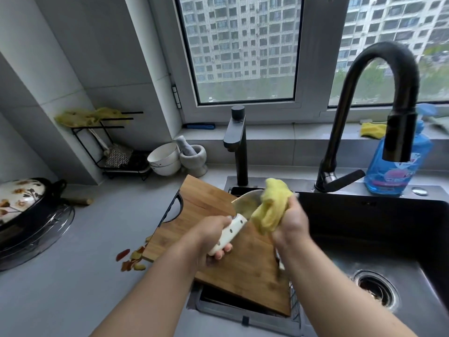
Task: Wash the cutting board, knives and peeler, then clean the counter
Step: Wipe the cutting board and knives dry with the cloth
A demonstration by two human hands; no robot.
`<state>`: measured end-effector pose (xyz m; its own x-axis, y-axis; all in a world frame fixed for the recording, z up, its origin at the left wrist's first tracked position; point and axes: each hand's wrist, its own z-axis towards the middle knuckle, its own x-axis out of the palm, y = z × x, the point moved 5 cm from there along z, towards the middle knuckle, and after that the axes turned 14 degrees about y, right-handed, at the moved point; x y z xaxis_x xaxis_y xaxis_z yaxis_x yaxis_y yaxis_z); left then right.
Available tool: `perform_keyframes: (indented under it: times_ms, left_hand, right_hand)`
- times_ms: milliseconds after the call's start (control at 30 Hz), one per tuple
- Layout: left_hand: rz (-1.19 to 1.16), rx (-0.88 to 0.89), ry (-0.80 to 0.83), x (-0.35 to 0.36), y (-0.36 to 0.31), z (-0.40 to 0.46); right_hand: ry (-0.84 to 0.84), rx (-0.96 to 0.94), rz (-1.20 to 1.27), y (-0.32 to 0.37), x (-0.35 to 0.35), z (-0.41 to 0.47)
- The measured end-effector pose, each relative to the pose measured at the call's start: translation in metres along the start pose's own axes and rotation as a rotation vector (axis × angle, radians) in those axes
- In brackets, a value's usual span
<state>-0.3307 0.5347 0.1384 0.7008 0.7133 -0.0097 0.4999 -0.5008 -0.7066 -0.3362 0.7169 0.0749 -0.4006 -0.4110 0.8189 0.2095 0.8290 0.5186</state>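
Lower centre of the frame: the left hand [213, 235] is curled round the white riveted handle of a broad steel-bladed knife [239, 218], blade pointing up and away. The right hand [290, 223] grips a crumpled yellow cloth [272, 205], soft and folded, bunched against the blade's right side.

Directly beneath both hands lies the rectangular bamboo cutting board [233, 261], with visible grain and a dark metal loop handle at its left edge. It lies at an angle, partly on the grey matte surface [73, 276] and partly over a dark drain basket at the left of the sink. A second utensil shows only as a blur at the board's right edge, below the right wrist; its type cannot be determined. The peeler cannot be identified.

Left of the board's near corner, red and yellow fruit peelings [132, 260] lie loose on the surface.

Right of the frame: the dark rectangular sink [379, 242], with a round metal drain strainer at lower right.

Behind the sink stand a black high-arc gooseneck faucet [379, 76], a black square-spout tap [237, 147] and a translucent blue plastic detergent bottle [398, 164].

Left edge: a black pot with a flower-patterned lid [19, 203].

Upper left: a white ceramic bowl [165, 159], contents not visible, beside a grey stone mortar holding its pestle [193, 154], and a black wire rack [114, 147] draped with yellow-green cloth.
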Motion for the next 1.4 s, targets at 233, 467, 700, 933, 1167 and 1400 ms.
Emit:
perform_keyframes:
  times_ms: [233, 467, 700, 933, 1167, 1400]
  left_hand:
    - [0.021, 0.043, 0.150, 0.017, 0.004, -0.006]
    - [-0.005, 0.150, 0.276, 0.010, 0.007, -0.018]
    - [-0.088, 0.194, 0.270, -0.009, 0.019, -0.019]
    - [-0.117, 0.206, -0.050, -0.015, 0.021, 0.001]
    - [0.033, 0.292, -0.330, -0.009, 0.028, 0.025]
    - [0.047, 0.349, -0.308, 0.003, 0.034, 0.013]
  right_hand:
    - [-0.048, -0.167, -0.467, -0.018, 0.012, -0.014]
    - [-0.271, -0.225, -0.708, 0.014, 0.010, 0.007]
    - [-0.136, 0.026, 0.148, 0.024, -0.006, 0.046]
    - [0.068, 0.206, 0.022, -0.023, 0.023, -0.031]
    - [0.046, 0.349, -0.667, -0.051, 0.065, -0.085]
    - [-0.114, 0.215, -0.852, -0.064, 0.043, -0.058]
